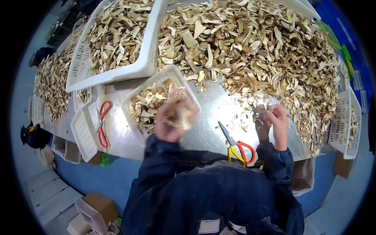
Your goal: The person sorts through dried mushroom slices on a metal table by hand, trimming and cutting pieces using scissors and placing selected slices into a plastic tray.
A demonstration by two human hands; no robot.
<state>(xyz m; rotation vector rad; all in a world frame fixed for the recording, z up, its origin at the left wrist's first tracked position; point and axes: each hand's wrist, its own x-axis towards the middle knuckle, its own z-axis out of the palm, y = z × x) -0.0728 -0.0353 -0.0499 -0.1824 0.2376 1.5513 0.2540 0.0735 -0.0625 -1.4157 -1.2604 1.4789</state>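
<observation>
My left hand (174, 117), blurred by motion, is over the right side of a small white tray (194, 94) that holds sliced dried pieces. Its fingers are wrapped round pale dried slices (183, 118). On the right, my right hand (276, 119) is above the metal table at the edge of the big pile of dried slices (250, 51), fingertips pinched together; what they hold, if anything, is too small to tell. Scissors with one red and one yellow handle (236, 147) lie between my hands, near the table's front edge.
A large white basket (147, 62) of slices stands at the back left. Red-handled scissors (102, 123) and a ribbed white tray (84, 133) are on the left. Another white basket (340, 125) is at the far right. Small scraps (243, 117) lie on the metal table (209, 102).
</observation>
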